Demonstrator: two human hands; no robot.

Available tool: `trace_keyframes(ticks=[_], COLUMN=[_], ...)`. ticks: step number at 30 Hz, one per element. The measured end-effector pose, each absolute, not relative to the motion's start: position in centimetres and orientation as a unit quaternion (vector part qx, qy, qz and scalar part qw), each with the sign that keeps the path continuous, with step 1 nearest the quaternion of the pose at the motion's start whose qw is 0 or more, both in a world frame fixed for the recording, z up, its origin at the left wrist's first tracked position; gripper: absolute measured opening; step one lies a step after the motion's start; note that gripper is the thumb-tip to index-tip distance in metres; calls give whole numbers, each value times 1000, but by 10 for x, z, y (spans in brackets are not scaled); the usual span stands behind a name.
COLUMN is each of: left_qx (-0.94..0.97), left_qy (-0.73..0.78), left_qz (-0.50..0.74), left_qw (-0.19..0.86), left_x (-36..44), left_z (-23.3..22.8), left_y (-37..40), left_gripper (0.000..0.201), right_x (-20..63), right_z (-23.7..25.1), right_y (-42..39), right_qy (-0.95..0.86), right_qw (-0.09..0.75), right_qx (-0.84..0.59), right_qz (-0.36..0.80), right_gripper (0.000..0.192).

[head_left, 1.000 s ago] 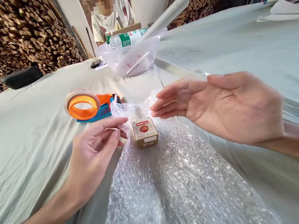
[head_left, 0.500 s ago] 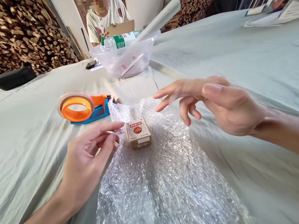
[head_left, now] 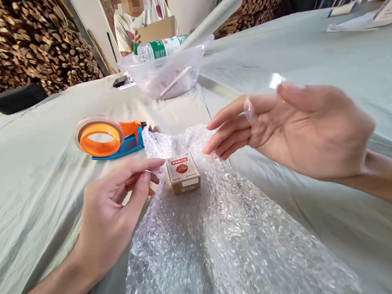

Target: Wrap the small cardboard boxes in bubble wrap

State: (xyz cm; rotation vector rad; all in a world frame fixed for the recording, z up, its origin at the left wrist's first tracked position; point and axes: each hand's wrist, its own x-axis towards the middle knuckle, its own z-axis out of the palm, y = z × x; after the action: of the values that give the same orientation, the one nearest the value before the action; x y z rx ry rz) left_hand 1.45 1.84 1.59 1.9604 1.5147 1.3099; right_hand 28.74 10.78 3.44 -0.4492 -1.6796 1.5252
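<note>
A: Right hand, right of centre — holding anything?
B: Hovering open above the sheet, palm turned inward, fingers stretched toward the middle of the frame. A strip of clear tape sticking across the fingers, another shiny scrap showing by the thumb tip. Not closing round anything solid.

A: Left hand?
B: Lower left of centre, forefinger and thumb drawn near each other, tips just beside the small box. Maybe pinching the sheet's edge; cannot tell for sure, too small and partly hidden. Not gripping the box.

A: Box position?
B: Sitting flat at the centre of the frame on the bubble wrap, red label facing up, between the two hands. Touching neither, as far as showing.

A: The wrap?
B: Spreading from bottom centre up past the box, far edge crumpling up just beside the tape dispenser.

A: Dispenser?
B: Orange and blue, lying left of centre above the left hand, on the grey-green table cloth.

A: Further back?
B: Clear plastic bowl at upper centre, a green-labelled water bottle and a pale roll lying across its rim. Dark phone beside it. Another person sitting behind, holding a cardboard box. Stacked wood filling the upper left, papers lying at the upper right.
</note>
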Motion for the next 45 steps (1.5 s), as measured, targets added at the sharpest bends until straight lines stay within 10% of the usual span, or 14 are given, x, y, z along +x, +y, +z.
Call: trace_keyframes(ticks=[45], left_qx=[710], left_qy=[475], left_qz=[486], left_qw=[185], left_x=[20], left_z=[5], left_y=[15], left_gripper=[31], right_x=[282], right_z=[11], right_y=[89], right_qy=[-803], right_qw=[328], right_qx=[-121], right_qz=[483], right_gripper=[64])
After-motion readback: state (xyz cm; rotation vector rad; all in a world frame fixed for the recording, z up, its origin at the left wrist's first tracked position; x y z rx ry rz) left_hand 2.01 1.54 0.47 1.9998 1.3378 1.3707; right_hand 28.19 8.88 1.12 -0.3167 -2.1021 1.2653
